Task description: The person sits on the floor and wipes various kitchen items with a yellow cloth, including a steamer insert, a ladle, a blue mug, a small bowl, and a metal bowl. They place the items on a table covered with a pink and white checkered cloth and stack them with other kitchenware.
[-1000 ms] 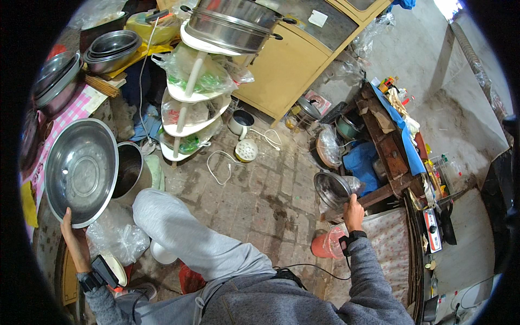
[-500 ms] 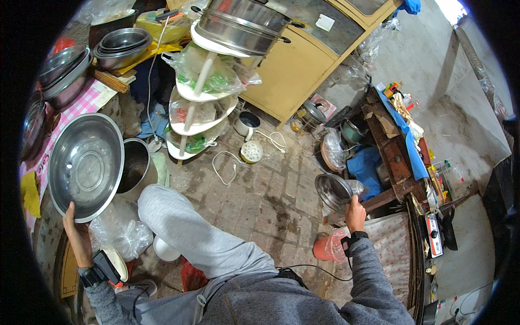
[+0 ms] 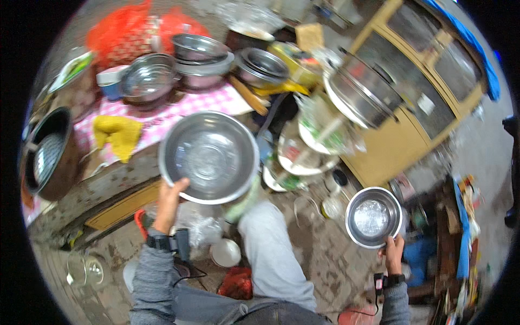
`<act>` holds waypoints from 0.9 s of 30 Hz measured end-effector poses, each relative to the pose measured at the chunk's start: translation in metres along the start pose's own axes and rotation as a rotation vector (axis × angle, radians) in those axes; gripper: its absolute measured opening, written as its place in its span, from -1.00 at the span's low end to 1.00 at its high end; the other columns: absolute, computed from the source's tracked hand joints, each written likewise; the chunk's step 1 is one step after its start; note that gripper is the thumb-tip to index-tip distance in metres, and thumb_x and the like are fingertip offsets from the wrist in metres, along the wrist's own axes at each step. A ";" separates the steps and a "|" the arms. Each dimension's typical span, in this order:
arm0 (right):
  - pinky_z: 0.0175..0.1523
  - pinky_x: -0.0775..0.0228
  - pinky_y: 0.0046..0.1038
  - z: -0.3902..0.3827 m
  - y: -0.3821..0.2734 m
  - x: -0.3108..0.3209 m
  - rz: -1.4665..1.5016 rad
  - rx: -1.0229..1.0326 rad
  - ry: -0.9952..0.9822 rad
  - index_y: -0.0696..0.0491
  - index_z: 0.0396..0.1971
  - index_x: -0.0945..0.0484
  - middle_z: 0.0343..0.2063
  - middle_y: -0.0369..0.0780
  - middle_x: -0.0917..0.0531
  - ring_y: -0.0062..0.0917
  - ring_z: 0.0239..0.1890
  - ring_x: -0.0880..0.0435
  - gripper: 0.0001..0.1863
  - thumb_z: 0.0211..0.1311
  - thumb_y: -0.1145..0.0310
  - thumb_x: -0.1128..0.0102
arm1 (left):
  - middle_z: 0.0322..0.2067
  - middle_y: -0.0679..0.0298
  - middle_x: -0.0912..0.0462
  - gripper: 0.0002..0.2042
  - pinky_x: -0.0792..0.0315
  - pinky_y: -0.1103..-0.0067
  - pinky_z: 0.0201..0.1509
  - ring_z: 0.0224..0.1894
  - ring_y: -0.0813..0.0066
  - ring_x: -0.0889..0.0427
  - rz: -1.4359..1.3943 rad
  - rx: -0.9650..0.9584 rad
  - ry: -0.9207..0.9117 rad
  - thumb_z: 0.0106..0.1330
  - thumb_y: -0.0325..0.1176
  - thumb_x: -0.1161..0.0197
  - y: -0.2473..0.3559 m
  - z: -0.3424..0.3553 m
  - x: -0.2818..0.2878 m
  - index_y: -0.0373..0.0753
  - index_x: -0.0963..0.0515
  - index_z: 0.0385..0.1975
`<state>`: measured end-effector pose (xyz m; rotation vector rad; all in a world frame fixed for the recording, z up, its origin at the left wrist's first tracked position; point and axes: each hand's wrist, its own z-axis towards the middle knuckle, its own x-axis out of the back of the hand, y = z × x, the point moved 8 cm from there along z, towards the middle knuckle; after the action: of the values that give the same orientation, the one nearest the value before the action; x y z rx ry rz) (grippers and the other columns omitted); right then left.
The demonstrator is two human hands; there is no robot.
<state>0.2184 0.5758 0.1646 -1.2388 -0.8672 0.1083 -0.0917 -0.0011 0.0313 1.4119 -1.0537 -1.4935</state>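
Note:
My left hand point(image 3: 172, 200) grips the near rim of a large steel basin point(image 3: 208, 157), thumb over the edge and the hollow side facing me. On the right, my right hand point(image 3: 394, 250) pinches the lower rim of a smaller steel bowl point(image 3: 374, 216), also tipped to show its inside. Nothing can be seen in either vessel. The large basin hangs just in front of the table edge with a pink checked cloth point(image 3: 189, 111). Below the basin is a crumpled clear plastic bag point(image 3: 200, 226). The picture is somewhat blurred by motion.
Several steel bowls point(image 3: 146, 78) and a yellow cloth point(image 3: 120, 135) lie on the table. A tiered white rack point(image 3: 309, 160) carries a steel steamer pot point(image 3: 363, 89) beside a yellow cabinet point(image 3: 382, 146). Below me are a white bowl point(image 3: 225, 253) and a red bag point(image 3: 236, 283).
My view has swung left toward the table. The smaller bowl has come up from beside the wooden shelf at right and now faces me. My left hand still holds the large basin.

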 end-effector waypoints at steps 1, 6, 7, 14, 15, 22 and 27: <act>-0.80 -0.27 -0.53 0.004 -0.029 -0.030 0.090 0.027 -0.092 0.25 -0.21 -0.37 -0.58 -0.17 -0.54 -0.56 -0.83 -0.42 -0.77 0.16 0.46 0.07 | -0.09 0.19 -0.53 -0.48 -0.51 0.49 -0.10 -0.12 0.44 -0.56 -0.009 -0.001 0.035 0.22 -0.20 -0.21 0.002 -0.003 0.000 -0.37 -0.32 0.11; -0.77 -0.29 -0.58 0.001 -0.160 -0.180 0.322 0.157 -0.557 0.27 -0.11 -0.38 -0.41 -0.13 -0.58 -0.57 -0.78 -0.45 -0.72 0.16 0.55 0.10 | 0.05 0.14 -0.39 -0.38 -0.42 0.52 0.05 0.01 0.41 -0.46 -0.050 0.026 -0.040 0.19 -0.35 -0.20 0.009 -0.001 -0.010 -0.33 -0.14 0.24; -0.77 -0.29 -0.58 -0.001 -0.177 -0.207 0.311 0.134 -0.609 0.27 -0.11 -0.37 -0.43 -0.13 -0.58 -0.57 -0.78 -0.45 -0.73 0.17 0.55 0.09 | 0.05 0.14 -0.39 -0.38 -0.37 0.53 0.09 0.03 0.41 -0.43 -0.032 0.008 -0.049 0.18 -0.36 -0.20 0.011 -0.001 -0.011 -0.34 -0.14 0.24; -0.77 -0.31 -0.54 -0.028 -0.236 -0.358 0.205 0.123 -0.931 0.31 -0.17 -0.33 -0.69 -0.16 -0.52 -0.57 -0.83 -0.45 -0.78 0.22 0.51 0.07 | 0.08 0.18 -0.39 -0.45 -0.45 0.52 0.02 0.03 0.44 -0.45 -0.124 0.055 -0.068 0.36 -0.20 -0.11 0.009 0.000 -0.016 -0.31 -0.14 0.26; -0.77 -0.32 -0.54 -0.031 -0.240 -0.370 0.203 0.142 -0.978 0.31 -0.18 -0.33 -0.69 -0.16 -0.52 -0.57 -0.83 -0.46 -0.78 0.22 0.50 0.06 | 0.08 0.18 -0.39 -0.45 -0.46 0.52 0.02 0.03 0.44 -0.45 -0.143 0.024 -0.069 0.37 -0.19 -0.10 0.011 0.001 -0.016 -0.31 -0.14 0.26; -0.77 -0.29 -0.58 -0.037 -0.231 -0.416 0.040 0.097 -1.119 0.26 -0.25 -0.35 -0.68 -0.18 -0.55 -0.60 -0.83 -0.46 -0.82 0.26 0.44 0.01 | 0.08 0.18 -0.39 -0.49 -0.21 0.55 0.21 0.09 0.47 -0.36 -0.111 -0.009 -0.041 0.38 -0.22 -0.09 0.013 0.011 -0.013 -0.37 -0.19 0.22; -0.73 -0.28 -0.59 -0.033 -0.243 -0.427 -0.235 0.338 -1.151 0.22 -0.49 -0.42 -0.76 -0.24 -0.53 -0.64 -0.81 -0.49 -0.65 0.35 0.21 -0.07 | 0.05 0.16 -0.41 -0.49 -0.24 0.53 0.19 0.06 0.44 -0.38 -0.014 -0.034 0.002 0.34 -0.25 -0.11 0.012 0.012 -0.011 -0.39 -0.21 0.19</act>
<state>-0.1441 0.2428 0.1502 -0.6717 -1.8779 0.7970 -0.1026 0.0062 0.0465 1.3994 -1.0149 -1.5131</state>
